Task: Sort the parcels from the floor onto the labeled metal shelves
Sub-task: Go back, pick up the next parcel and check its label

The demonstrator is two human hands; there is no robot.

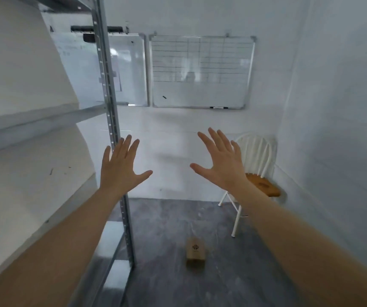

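- Metal shelves (43, 120) far left: galvanised upright w/ slotted holes, shelf boards look bare; no labels readable from here.
- Left hand (120, 169) raised in front of the upright, palm away, fingers spread wide, holding nothing.
- Parcel (195, 252): small brown cardboard box w/ dark logo, lying on grey floor (233, 273), low centre, well apart from both hands, near shelf foot.
- Right hand (221, 161) likewise up, fully spread, empty.
- Chair (257, 173) w/ wooden seat stands at right by the wall.
- Step, I'd judge: go get the box. Best approach — crouch, take it w/ both hands at its sides, read label before choosing a shelf.
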